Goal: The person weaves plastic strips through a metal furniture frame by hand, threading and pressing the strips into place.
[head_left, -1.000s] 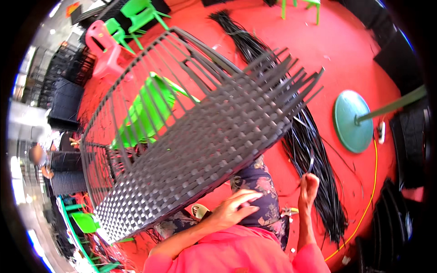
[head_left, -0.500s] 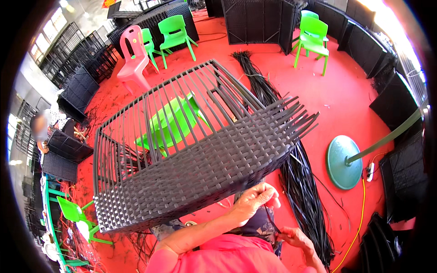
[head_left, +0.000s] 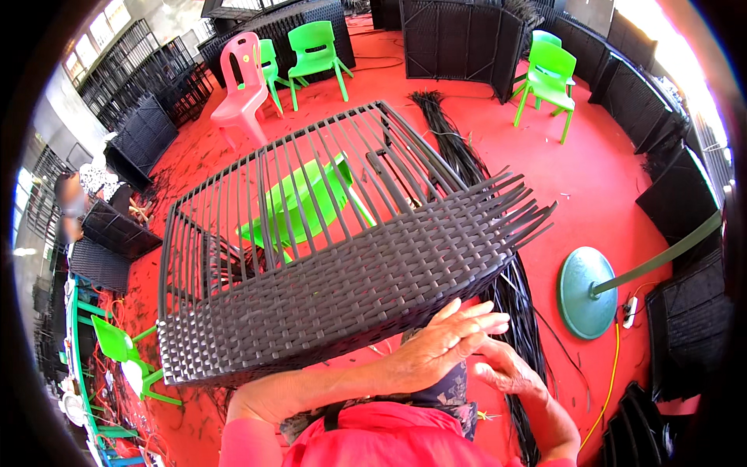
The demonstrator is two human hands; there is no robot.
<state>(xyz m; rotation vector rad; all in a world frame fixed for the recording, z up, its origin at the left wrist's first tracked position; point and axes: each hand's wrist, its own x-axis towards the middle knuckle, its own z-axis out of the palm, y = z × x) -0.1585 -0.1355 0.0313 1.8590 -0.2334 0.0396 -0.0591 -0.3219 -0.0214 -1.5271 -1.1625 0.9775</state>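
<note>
A half-woven dark-brown rattan frame (head_left: 334, 288) lies tilted before me, its near band tightly woven and bare rods running to the far rail. Loose strip ends (head_left: 521, 206) fan out at its right. Just off its near edge is my left hand (head_left: 440, 350), open, palm down with fingers stretched to the right. My right hand (head_left: 512, 370) meets it from the right, thumb apart; its fingertips are partly hidden by the left hand's fingers. No strip shows clearly in either hand.
A long bundle of black strips (head_left: 523, 327) lies on the red floor to the right. Beyond it stands a round green base with a pole (head_left: 585, 292). Green chairs (head_left: 551, 74), a pink chair (head_left: 243, 97) and woven panels (head_left: 451, 47) stand around. A person (head_left: 97, 183) sits at far left.
My right hand has risen from lower down to meet the left. My left hand has gone from curled fingers to stretched ones. The view has shifted slightly.
</note>
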